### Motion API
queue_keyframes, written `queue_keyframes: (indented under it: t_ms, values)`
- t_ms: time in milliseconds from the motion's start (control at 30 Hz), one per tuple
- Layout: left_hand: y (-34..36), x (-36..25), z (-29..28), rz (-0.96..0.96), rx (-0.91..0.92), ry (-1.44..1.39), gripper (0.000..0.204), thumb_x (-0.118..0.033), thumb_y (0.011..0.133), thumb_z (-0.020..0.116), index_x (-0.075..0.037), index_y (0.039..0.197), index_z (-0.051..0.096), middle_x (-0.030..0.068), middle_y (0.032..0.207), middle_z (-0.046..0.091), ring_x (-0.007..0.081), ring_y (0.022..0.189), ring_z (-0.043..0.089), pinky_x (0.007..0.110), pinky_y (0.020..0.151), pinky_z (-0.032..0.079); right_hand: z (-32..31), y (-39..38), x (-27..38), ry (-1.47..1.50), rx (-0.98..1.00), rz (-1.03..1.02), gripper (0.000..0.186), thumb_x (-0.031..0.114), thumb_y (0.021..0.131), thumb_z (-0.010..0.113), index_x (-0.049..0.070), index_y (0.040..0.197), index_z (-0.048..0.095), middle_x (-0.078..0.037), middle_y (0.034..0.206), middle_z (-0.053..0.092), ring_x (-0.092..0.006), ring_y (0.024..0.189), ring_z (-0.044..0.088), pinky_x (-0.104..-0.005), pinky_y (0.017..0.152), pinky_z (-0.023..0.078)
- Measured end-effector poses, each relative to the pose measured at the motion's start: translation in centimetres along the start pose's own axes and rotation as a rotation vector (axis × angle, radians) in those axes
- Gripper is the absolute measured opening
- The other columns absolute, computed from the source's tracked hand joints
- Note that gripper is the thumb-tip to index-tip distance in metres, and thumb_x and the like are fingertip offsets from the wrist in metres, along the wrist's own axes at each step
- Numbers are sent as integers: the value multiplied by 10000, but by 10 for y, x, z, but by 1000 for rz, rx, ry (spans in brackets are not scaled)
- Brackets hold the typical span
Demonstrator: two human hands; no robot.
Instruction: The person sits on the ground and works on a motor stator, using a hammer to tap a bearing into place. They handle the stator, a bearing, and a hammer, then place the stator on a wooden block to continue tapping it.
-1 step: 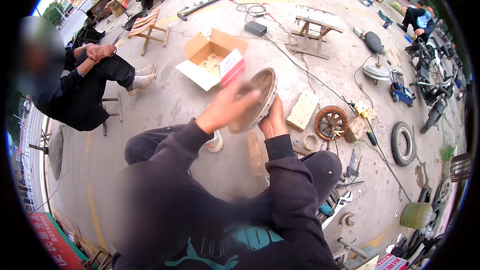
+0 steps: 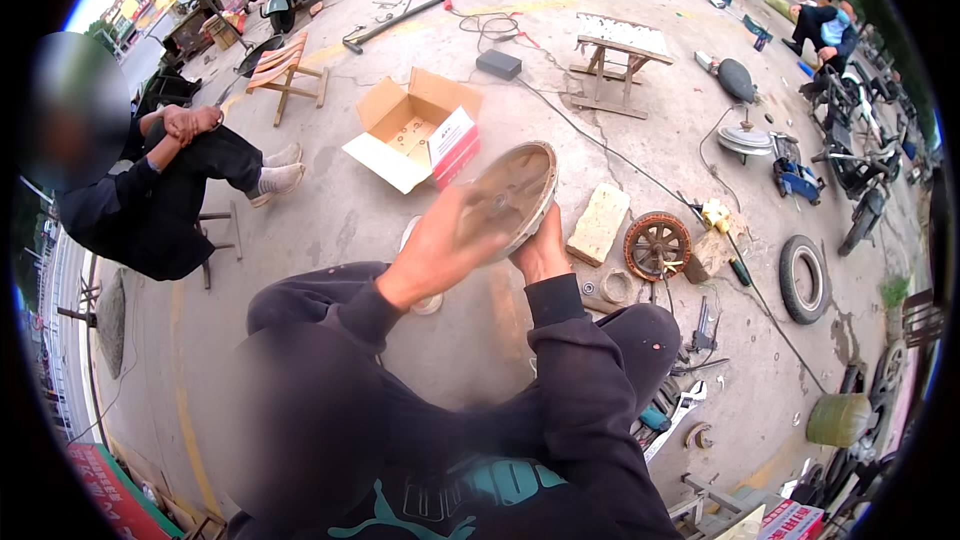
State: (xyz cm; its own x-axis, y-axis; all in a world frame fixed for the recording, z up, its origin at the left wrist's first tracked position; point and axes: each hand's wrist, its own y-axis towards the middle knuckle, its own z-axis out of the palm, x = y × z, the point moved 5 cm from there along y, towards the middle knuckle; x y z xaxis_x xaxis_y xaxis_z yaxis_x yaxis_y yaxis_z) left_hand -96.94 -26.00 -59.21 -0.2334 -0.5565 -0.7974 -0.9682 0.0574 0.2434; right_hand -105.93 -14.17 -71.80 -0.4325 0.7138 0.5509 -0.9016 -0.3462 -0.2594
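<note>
A round metal motor cover (image 2: 522,190), greyish, with a pale rim, is held tilted above my lap. My right hand (image 2: 543,248) grips its rim from the right and below, some fingers hidden behind it. My left hand (image 2: 432,252) lies at the cover's left side, its thumb across the lower part of the face; motion smears its fingers. Right of the hands, a motor stator (image 2: 658,246) with a copper-coloured winding lies on the ground. Beside it are a pale block (image 2: 600,224) and a small ring (image 2: 616,286).
An open cardboard box (image 2: 455,145) stands ahead. A seated person (image 2: 150,175) is on the left, near a folding stool (image 2: 283,75). At right lie a tyre (image 2: 803,278), a cable and an adjustable wrench (image 2: 677,418). A small wooden bench (image 2: 625,45) stands farther off.
The motor cover has turned so that more of its inner face shows. My left hand has shifted slightly left and down along it. The surroundings have slid a little with my head.
</note>
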Motion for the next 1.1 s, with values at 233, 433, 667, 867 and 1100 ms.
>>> queue_keyframes:
  t_ms: [233,433,667,867,1100]
  values:
    - [-67,5,-1,557,63,555,513,-240,784,815,-7,1175,577,170,1065,638,362,864,644,409,665,532,69,-49,11,-27,105,17,368,290,1061,413,53,1308,548,-85,1196,630,-206,1018,631,-350,862,548]
    - [54,6,-20,-580,116,-756,412,-388,1026,522,-5,1136,625,63,909,683,141,791,657,302,748,544,51,-47,12,-789,-253,-723,308,241,999,517,7,1174,614,-118,1084,664,-217,916,633,-317,800,485]
    - [11,-67,14,125,290,85,743,-149,778,807,51,1391,438,203,1333,505,311,1211,535,394,1032,429,30,-32,-5,80,88,165,419,403,1038,406,74,1206,604,-88,1082,660,-208,991,647,-362,845,548]
    - [-61,-21,-21,486,29,553,621,55,743,709,-18,1334,532,233,1362,551,435,1245,548,459,1022,467,78,-39,-3,459,134,201,452,474,989,437,94,1108,652,-76,965,689,-219,809,646,-405,736,535]
    - [-45,19,-29,-47,-355,-268,451,-328,1038,552,55,1278,562,139,1181,668,255,1047,660,372,889,512,89,-117,55,-1014,-254,-1173,688,297,809,700,-94,1317,451,-293,1289,486,-453,1224,461,-489,1036,384]
